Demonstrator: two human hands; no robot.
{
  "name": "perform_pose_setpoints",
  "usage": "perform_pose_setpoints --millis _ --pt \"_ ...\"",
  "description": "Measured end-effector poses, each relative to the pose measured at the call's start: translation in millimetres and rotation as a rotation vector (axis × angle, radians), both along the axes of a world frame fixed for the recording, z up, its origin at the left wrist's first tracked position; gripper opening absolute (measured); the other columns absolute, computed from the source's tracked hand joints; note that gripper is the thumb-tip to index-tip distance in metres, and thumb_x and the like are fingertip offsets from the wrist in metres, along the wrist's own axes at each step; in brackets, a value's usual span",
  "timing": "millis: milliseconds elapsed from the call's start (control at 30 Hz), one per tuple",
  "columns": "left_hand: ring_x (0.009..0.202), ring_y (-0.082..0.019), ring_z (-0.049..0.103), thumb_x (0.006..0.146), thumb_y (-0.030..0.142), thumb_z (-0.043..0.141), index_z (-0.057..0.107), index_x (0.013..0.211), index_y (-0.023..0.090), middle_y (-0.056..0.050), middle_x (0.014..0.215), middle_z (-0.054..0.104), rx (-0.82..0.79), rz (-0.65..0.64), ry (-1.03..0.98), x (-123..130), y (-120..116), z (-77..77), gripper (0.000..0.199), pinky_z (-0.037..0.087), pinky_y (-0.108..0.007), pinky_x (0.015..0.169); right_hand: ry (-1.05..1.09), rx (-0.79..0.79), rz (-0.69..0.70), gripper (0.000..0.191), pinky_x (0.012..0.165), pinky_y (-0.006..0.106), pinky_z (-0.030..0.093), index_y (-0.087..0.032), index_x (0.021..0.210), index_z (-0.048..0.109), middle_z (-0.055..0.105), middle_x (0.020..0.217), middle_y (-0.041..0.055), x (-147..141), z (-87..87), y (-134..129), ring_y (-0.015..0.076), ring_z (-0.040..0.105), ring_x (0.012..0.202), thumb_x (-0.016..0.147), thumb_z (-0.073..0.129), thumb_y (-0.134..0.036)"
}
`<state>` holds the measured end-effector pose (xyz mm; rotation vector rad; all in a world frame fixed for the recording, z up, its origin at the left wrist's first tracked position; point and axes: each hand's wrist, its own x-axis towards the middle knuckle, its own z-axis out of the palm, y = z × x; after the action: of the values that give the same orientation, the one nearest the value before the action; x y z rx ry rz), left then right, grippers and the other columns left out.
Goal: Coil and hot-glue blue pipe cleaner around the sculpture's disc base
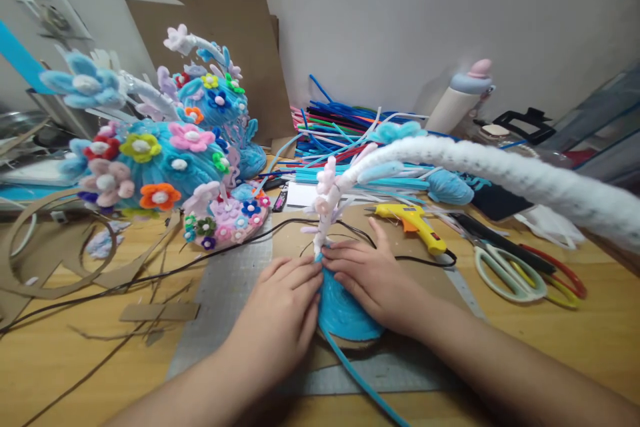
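A round base covered in blue pipe cleaner (347,310) lies on a piece of cardboard, with a loose blue strand (357,377) trailing toward me. From its back edge rises a white fuzzy stem (450,155) that arches far to the right, with small pink, white and blue pieces on it. My left hand (285,303) rests on the base's left side, fingertips at the foot of the stem. On the right side my right hand (373,280) lies with fingers stretched over the blue surface, its thumb or a finger raised. The left fingers lie flat and close together.
Flower-covered blue models (165,167) stand at the left. A yellow glue gun (417,221) and scissors (507,270) lie at the right. Behind are bundled pipe cleaners (340,127) and a white bottle (457,103). A black cable (165,275) crosses the table, beside cardboard scraps (160,311).
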<state>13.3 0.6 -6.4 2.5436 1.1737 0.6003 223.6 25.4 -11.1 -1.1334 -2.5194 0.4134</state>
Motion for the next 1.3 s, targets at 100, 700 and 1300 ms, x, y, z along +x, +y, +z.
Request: perform_pose_setpoints --millis 100,700,1300 --pt "0.12 -0.022 0.055 0.09 0.016 0.048 0.06 0.122 0.025 -0.001 0.126 0.064 -0.01 -0.007 0.008 -1.8 0.6 -0.3 0.035 0.038 -0.047 0.103 -0.026 0.018 0.057 0.032 0.11 0.057 -0.019 -0.03 0.128 0.054 0.057 0.135 -0.0018 9.6 -2.5 -1.2 0.0205 0.043 0.132 0.099 0.041 -0.032" --pt "0.119 -0.024 0.056 0.091 0.019 0.049 0.063 0.115 0.021 -0.006 0.125 0.065 -0.01 -0.03 0.048 -4.6 1.4 1.8 0.028 0.039 -0.049 0.101 -0.179 -0.012 -0.017 0.041 0.108 0.07 -0.011 -0.027 0.141 0.041 0.044 0.146 0.0038 24.3 -2.3 -0.9 0.0243 0.03 0.141 0.101 0.034 -0.033" --pt "0.117 -0.021 0.053 0.09 0.013 0.051 0.065 0.108 0.03 -0.001 0.119 0.064 -0.04 -0.307 0.033 -15.6 20.5 2.8 0.028 0.03 -0.042 0.1 0.008 0.057 -0.089 0.047 0.111 0.061 0.025 -0.016 0.14 0.042 0.048 0.142 0.0126 9.5 -5.7 -84.1 0.0274 0.044 0.131 0.096 0.045 -0.032"
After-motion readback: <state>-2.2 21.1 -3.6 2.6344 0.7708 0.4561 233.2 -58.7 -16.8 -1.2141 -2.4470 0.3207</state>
